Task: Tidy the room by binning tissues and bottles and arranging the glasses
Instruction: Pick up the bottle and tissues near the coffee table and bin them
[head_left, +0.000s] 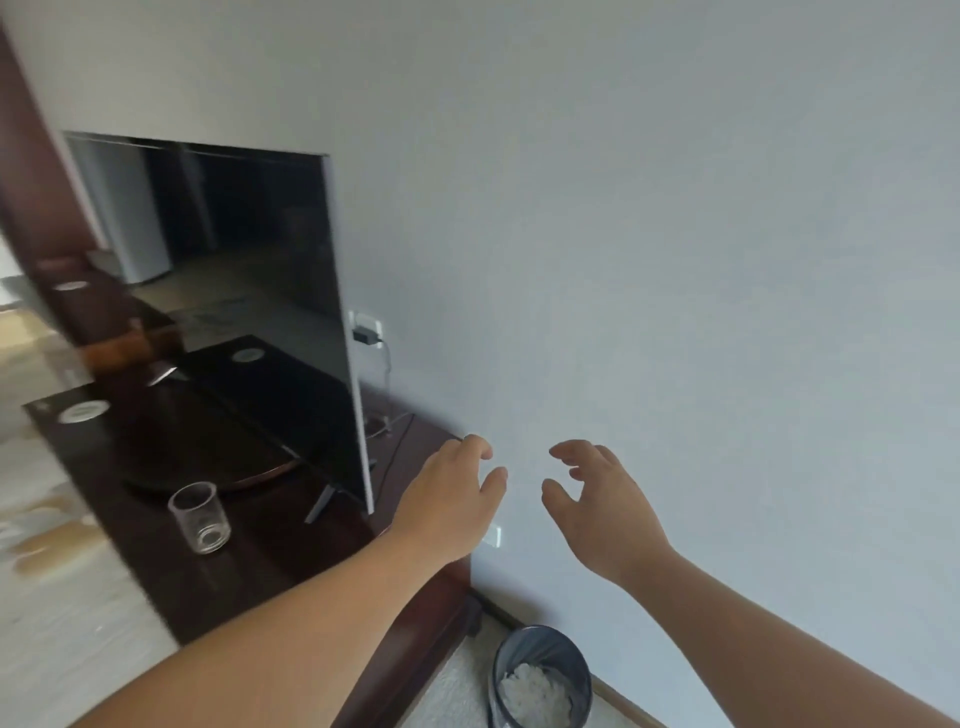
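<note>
1 clear glass (200, 517) stood upright on the dark wooden counter (249, 571), near its front edge and just in front of a round dark disc (208, 447). White tissues (535, 693) lay inside the bin (545, 652), which stood on the floor (457, 691) beside the counter's end, close to the wall (675, 260).

The left hand (452, 499) was extended over the counter's far corner, well apart from the glass. Its grip was released: fingers loosely curled, grasping nothing. The right hand (602, 504) was extended in front of the wall, near the left hand but not touching it. Its grip was also released: fingers and thumb spread and slightly bent.

A television (249, 291) stood on the counter behind the glass, its screen dark. An adapter (363, 332) was plugged in at the wall behind the television.
</note>
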